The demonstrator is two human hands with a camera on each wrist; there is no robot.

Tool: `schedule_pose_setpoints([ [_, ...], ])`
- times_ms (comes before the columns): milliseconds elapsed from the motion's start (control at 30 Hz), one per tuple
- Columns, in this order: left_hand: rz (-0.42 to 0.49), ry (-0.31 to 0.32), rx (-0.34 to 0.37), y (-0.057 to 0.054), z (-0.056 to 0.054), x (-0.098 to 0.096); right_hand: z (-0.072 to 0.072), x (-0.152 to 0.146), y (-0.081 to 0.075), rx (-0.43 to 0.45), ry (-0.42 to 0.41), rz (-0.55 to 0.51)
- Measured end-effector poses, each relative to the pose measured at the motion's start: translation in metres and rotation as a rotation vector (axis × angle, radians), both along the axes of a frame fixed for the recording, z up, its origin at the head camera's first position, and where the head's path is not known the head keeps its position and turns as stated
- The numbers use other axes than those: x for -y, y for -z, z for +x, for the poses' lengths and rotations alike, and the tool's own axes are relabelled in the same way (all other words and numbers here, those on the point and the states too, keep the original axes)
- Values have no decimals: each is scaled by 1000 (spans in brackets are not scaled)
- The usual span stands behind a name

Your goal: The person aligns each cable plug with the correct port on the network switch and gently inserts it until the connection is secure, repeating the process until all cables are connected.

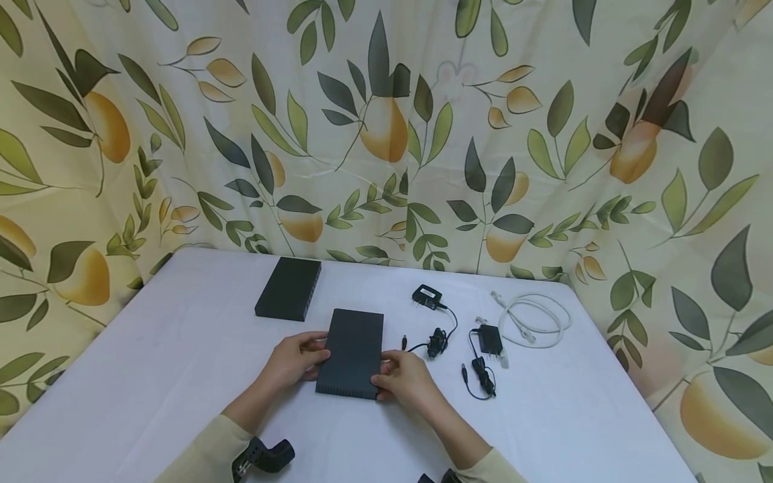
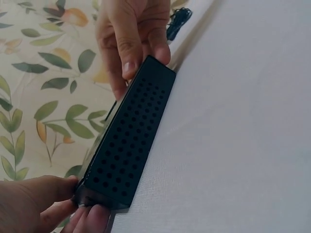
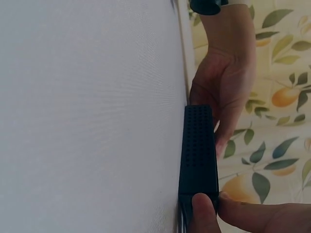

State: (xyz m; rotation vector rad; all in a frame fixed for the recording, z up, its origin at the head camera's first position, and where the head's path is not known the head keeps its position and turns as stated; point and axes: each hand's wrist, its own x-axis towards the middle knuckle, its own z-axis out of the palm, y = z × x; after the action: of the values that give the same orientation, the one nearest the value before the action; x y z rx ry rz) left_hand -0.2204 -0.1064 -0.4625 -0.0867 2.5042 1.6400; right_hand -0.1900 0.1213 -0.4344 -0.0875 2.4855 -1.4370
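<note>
A flat black network device (image 1: 350,352) is held between both hands over the white table, close to its surface. My left hand (image 1: 292,359) grips its left edge, thumb on top and fingers at the side and below. At the right edge, near the front corner, my right hand (image 1: 404,377) pinches it with the thumb on top. In the left wrist view, the device (image 2: 131,141) shows a side full of small round holes. The right wrist view also shows a holed side of the device (image 3: 198,145), with the right thumb (image 3: 204,213) against its near end.
A second flat black box (image 1: 288,288) lies behind to the left. To the right are a black power adapter (image 1: 427,296) with a bundled cord, another adapter (image 1: 490,340) with its cord, and a coiled white network cable (image 1: 546,315). A patterned curtain (image 1: 374,201) hangs behind the table.
</note>
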Motion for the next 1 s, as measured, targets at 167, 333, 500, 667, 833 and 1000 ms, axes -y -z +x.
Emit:
schedule_pose_setpoints([
  [167,7,6,1,-1,-2,0,3,-3,0,32,7,-67],
  [333,41,-28,-27,-1,-19,-2,8,-7,-1,95,37,-170],
  [500,1,-68,-69,2,-35,-9,12,-9,4,141,26,-234],
  [667,-35,-103,-102,4,-45,-14,13,-9,9,144,35,-240],
  [833,-45,-123,-144,3,-53,-18,14,-8,10,133,35,-254],
  [1000,-73,-111,-164,2,-57,-20,15,-8,10,119,28,-264],
])
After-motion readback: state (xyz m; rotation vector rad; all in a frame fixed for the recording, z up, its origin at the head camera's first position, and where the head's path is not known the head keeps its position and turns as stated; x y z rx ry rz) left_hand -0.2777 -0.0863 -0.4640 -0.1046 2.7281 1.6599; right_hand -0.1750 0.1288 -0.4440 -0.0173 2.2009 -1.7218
